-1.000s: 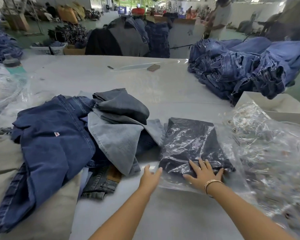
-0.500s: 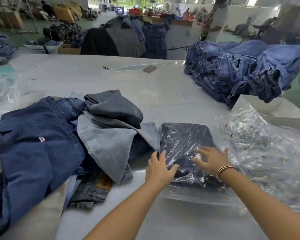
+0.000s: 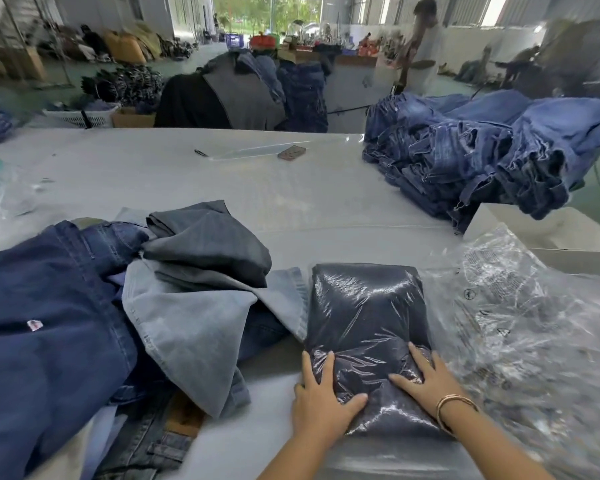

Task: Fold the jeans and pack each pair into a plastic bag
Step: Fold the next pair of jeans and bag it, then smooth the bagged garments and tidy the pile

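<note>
Folded dark jeans (image 3: pixel 364 313) sit inside a glossy, wrinkled clear plastic bag (image 3: pixel 378 459) on the pale counter (image 3: pixel 291 202), near edge, centre-right. Left hand (image 3: pixel 321 400) and right hand (image 3: pixel 426 379) both lie flat on the bag's near end, fingers straight and spread, each grip apart, pressing, not clamping. Just left: loose heap of soft denim (image 3: pixel 118 323), navy, grey, light blue, touching the bag. Right: crinkled pile of empty printed bags (image 3: pixel 534 341). Far right: stacked blue jeans (image 3: pixel 482 150) beside a white box (image 3: pixel 551 233).
</note>
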The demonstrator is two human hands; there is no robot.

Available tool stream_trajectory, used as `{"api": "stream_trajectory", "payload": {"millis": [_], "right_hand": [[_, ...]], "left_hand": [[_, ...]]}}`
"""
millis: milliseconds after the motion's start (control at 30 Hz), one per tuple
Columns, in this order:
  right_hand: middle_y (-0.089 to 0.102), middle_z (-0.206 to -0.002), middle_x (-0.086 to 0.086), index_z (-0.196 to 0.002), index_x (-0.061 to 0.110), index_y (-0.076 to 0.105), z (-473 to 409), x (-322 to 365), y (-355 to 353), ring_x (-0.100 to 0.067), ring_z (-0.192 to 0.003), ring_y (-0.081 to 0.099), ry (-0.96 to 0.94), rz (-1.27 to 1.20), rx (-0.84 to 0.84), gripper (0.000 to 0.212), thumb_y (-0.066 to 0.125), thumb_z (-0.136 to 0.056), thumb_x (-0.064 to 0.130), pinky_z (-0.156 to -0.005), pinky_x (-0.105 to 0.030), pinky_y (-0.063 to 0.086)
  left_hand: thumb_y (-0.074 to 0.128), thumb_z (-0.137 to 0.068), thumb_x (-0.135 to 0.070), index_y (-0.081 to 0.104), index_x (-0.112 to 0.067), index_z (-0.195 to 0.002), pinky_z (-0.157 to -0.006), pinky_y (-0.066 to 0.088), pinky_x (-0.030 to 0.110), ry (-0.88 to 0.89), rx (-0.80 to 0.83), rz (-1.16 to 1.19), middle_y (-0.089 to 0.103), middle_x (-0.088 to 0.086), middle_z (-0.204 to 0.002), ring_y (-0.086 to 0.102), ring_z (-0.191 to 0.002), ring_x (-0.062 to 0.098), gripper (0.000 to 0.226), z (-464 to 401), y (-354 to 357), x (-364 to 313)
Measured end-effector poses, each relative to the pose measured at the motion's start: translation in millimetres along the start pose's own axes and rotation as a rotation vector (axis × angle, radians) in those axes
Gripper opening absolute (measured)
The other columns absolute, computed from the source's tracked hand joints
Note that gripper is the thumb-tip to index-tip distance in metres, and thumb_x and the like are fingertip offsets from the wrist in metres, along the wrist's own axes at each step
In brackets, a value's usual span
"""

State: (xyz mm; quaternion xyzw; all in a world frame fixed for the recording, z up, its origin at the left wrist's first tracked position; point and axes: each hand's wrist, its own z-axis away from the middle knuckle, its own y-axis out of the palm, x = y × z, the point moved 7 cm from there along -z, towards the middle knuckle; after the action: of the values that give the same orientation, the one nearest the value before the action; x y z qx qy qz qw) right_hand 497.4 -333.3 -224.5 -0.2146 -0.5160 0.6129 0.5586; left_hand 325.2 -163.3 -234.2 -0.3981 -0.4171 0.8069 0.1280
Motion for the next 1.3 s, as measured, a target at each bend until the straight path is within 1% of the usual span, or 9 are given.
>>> {"api": "stream_trajectory", "payload": {"millis": [133,233,367,533,700,833,1033,1200,1300], "right_hand": [[0.007,-0.159,-0.008,-0.148,0.039,0.021,0,3,-8,-0.028,-0.145,0.015,-0.048,-0.195,0.03,0.078,0.057,-0.083,0.06,-0.116,-0.041,0.017],[0.042,-0.146,-0.01,-0.132,0.018,0.054,18,-4,-26,-0.028,-0.135,0.036,-0.074,-0.658,-0.192,0.04,0.056,-0.093,0.028,-0.11,-0.037,0.027],[0.051,-0.134,-0.017,-0.115,0.007,0.066,51,-5,-40,-0.033,-0.127,0.044,-0.109,-0.535,-0.433,0.026,0.06,-0.09,0.006,-0.107,-0.041,0.032],[0.053,-0.13,-0.018,-0.104,0.006,0.07,90,51,-48,-0.037,-0.121,0.048,-0.354,-0.377,-0.566,0.031,0.064,-0.079,-0.01,-0.103,-0.045,0.034],[0.053,-0.131,-0.015,-0.098,0.013,0.074,123,130,-14,-0.034,-0.123,0.049,-0.538,-0.291,-0.398,0.029,0.065,-0.079,-0.006,-0.11,-0.062,0.022],[0.04,-0.144,-0.006,-0.112,0.021,0.068,148,177,32,-0.022,-0.138,0.034,-0.659,-0.109,-0.239,0.031,0.057,-0.086,0.007,-0.115,-0.053,0.008],[0.018,-0.153,0.008,-0.127,0.035,0.052,173,225,85,-0.006,-0.143,0.013,-0.702,0.01,-0.061,0.035,0.045,-0.094,0.026,-0.116,-0.045,-0.006],[0.029,-0.146,0.007,-0.125,0.031,0.055,179,260,96,-0.009,-0.139,0.023,-0.607,-0.193,0.044,0.034,0.049,-0.092,0.022,-0.118,-0.044,0.006],[0.034,-0.142,0.006,-0.122,0.029,0.057,179,268,96,-0.009,-0.138,0.025,-0.554,-0.28,0.083,0.033,0.051,-0.091,0.019,-0.117,-0.045,0.007]], "left_hand": [[0.042,-0.069,-0.085,-0.001,-0.047,-0.148,-0.104,0.036,0.039,-0.03,0.019,0.023,-0.017,-0.008,-0.158,0.031,-0.131,0.029,0.098,3,0,-1],[0.044,-0.068,-0.086,0.001,-0.046,-0.149,-0.107,0.033,0.041,-0.033,0.1,0.079,-0.014,-0.01,-0.158,0.026,-0.137,0.032,0.1,6,-1,0],[0.052,-0.09,-0.056,0.031,-0.033,-0.148,-0.113,0.02,0.033,-0.03,0.209,0.574,0.008,-0.003,-0.16,0.021,-0.143,0.021,0.065,7,-23,13],[0.061,-0.092,-0.014,0.062,-0.02,-0.106,-0.081,0.041,0.024,-0.072,-0.347,0.799,0.061,0.006,-0.113,0.059,-0.101,0.021,0.015,37,-93,73],[0.065,-0.087,-0.011,0.055,-0.007,-0.119,-0.09,0.045,0.038,-0.219,-0.773,0.752,0.044,0.01,-0.12,0.052,-0.101,0.025,0.034,61,-176,123],[0.072,-0.081,-0.012,0.056,-0.005,-0.123,-0.097,0.044,0.046,-0.344,-0.9,0.717,0.046,0.017,-0.127,0.05,-0.113,0.035,0.045,72,-212,156],[0.075,-0.081,-0.027,0.031,-0.009,-0.145,-0.102,0.037,0.039,-0.4,-0.69,0.938,0.027,0.009,-0.149,0.037,-0.132,0.028,0.079,64,-207,181],[0.078,-0.072,-0.047,0.022,-0.013,-0.143,-0.085,0.035,0.032,-0.468,-0.597,0.909,0.013,0.005,-0.144,0.035,-0.099,0.02,0.096,55,-203,159],[0.078,-0.067,-0.054,0.01,-0.017,-0.148,-0.082,0.038,0.035,-0.486,-0.584,0.848,0.013,0.01,-0.145,0.044,-0.106,0.03,0.112,46,-204,144]]}}
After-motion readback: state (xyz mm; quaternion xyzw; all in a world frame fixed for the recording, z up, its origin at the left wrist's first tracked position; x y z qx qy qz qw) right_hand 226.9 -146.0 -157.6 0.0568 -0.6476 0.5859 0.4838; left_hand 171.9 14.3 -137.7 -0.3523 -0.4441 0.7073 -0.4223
